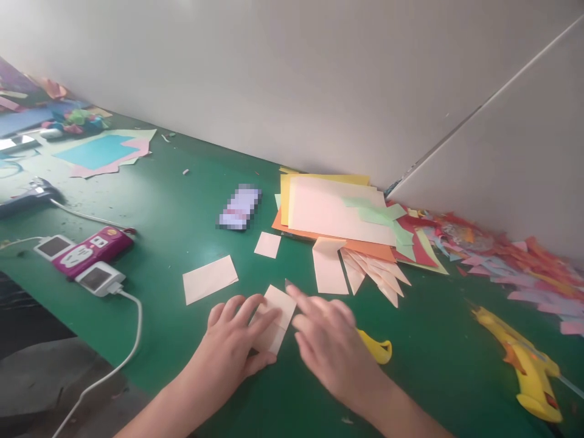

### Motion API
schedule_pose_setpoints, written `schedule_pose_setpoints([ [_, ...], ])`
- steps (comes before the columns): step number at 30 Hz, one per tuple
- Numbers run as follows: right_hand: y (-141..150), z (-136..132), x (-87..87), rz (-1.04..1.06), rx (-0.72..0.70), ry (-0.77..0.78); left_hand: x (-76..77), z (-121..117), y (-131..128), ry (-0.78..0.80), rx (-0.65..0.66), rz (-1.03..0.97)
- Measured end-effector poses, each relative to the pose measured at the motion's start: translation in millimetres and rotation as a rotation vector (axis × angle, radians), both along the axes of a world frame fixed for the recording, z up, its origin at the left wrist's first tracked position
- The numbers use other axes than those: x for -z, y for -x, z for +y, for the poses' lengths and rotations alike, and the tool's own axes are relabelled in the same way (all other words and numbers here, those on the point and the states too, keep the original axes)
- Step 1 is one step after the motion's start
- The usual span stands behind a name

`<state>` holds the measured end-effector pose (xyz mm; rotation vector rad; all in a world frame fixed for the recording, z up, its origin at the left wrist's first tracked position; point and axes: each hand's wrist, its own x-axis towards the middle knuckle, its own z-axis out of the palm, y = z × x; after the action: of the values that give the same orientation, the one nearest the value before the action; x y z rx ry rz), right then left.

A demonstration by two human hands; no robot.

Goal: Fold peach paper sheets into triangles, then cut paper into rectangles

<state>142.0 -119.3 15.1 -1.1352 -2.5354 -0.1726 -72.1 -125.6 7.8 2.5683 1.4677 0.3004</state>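
My left hand lies on a small pale peach piece of paper on the green table, fingers spread and pressing it flat. My right hand hovers just right of that paper, fingers stretched toward its edge and blurred by motion. Part of a yellow-handled tool shows from under the right hand. Other peach pieces lie near: a rectangle to the left, a small square beyond, and a folded strip.
A stack of coloured sheets and folded peach points lie by the wall. A yellow glue gun rests at the right, paper scraps beyond it. A purple power strip with white plugs and cables sits at the left edge. A phone lies mid-table.
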Motion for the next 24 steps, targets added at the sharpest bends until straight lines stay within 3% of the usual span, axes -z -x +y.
schedule_pose_setpoints([
  [7,-67.3,-22.2,14.9,0.081,0.352,0.172,-7.4,-3.3,-4.3,0.110,0.144,-0.158],
  [10,-70.1,-23.5,19.5,0.073,0.356,0.184,-12.4,-2.6,-8.7,0.159,0.147,-0.182],
  [13,-63.8,-21.1,12.3,0.200,0.353,0.244,-13.2,-2.4,-12.9,0.147,0.136,-0.165],
  [15,-57.4,-19.5,1.3,0.388,0.436,0.391,-11.7,-3.2,-14.4,0.129,0.138,-0.156],
  [19,-43.7,-17.3,-20.6,0.879,0.660,0.926,-7.4,-5.6,-13.8,0.058,0.132,-0.170],
  [21,-38.9,-16.1,-25.3,1.079,0.668,1.068,-5.5,-6.1,-12.7,0.025,0.111,-0.171],
  [24,-36.9,-14.5,-25.1,1.238,0.604,1.156,-2.9,-5.9,-11.2,0.006,0.086,-0.153],
])
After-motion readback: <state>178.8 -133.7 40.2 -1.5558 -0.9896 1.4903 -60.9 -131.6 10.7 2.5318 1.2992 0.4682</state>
